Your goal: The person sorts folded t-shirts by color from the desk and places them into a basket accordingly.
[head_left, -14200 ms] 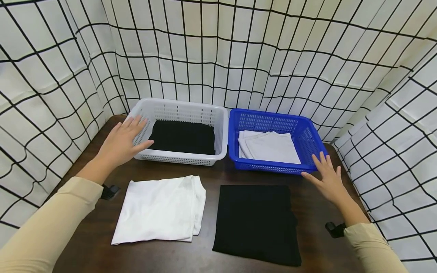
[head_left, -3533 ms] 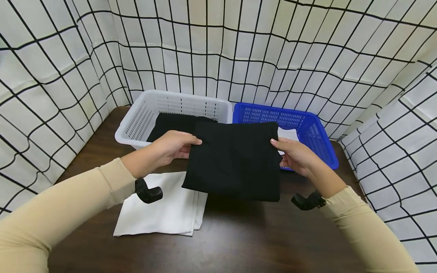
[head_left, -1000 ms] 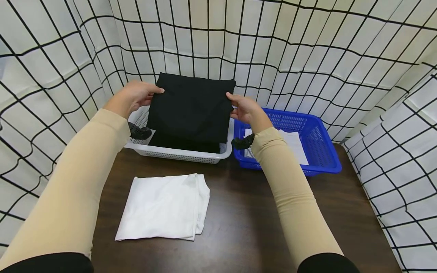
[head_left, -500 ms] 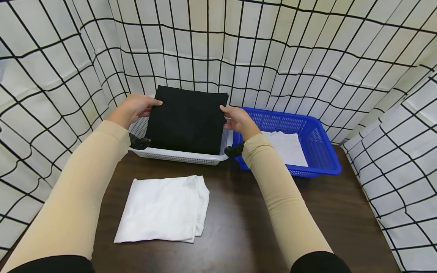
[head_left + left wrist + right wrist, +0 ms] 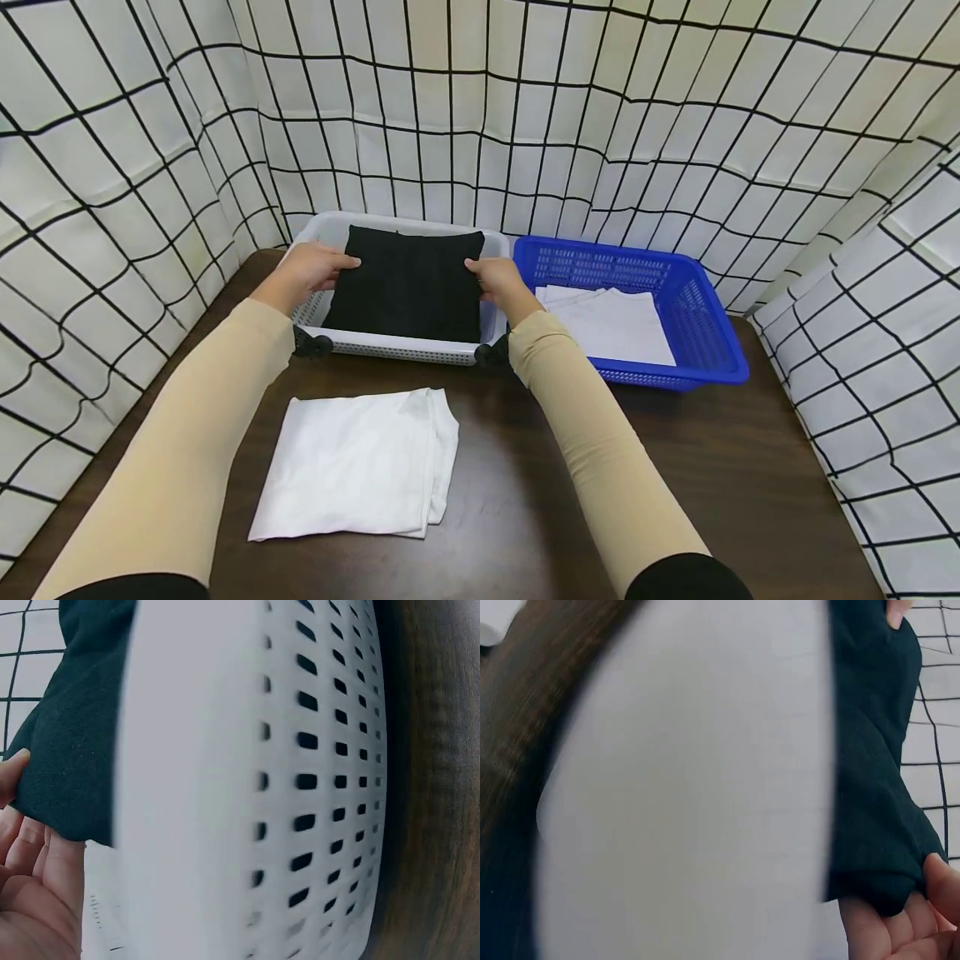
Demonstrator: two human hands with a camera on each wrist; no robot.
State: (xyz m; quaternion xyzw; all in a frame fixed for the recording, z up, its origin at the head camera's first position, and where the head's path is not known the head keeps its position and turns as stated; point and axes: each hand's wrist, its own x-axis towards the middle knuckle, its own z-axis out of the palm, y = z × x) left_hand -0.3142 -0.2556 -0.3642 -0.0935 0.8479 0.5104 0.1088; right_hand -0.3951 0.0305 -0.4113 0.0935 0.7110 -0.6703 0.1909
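A folded black cloth (image 5: 408, 283) lies within the white basket (image 5: 405, 348), its far edge held up near the back rim. My left hand (image 5: 309, 271) pinches its left edge, thumb on top and fingers beneath. On the opposite edge my right hand (image 5: 497, 283) pinches it the same way. Both wrist views show the cloth between thumb and fingers: the left hand (image 5: 37, 877) at the lower left, the right hand (image 5: 907, 922) at the lower right. The basket's wall (image 5: 315, 780) fills much of the left wrist view. Whatever lies under the cloth is hidden.
To the right stands a blue basket (image 5: 637, 373) holding folded white cloths (image 5: 615, 325). Another folded white cloth (image 5: 360, 467) lies on the brown wooden table (image 5: 540, 500) in front of the white basket. Black grid panels with white sheeting (image 5: 525, 108) enclose the back and sides.
From the table's right front, the black cloth was lifted over to the white basket. Over the last second both hands have lowered it into the basket, still gripping its edges.
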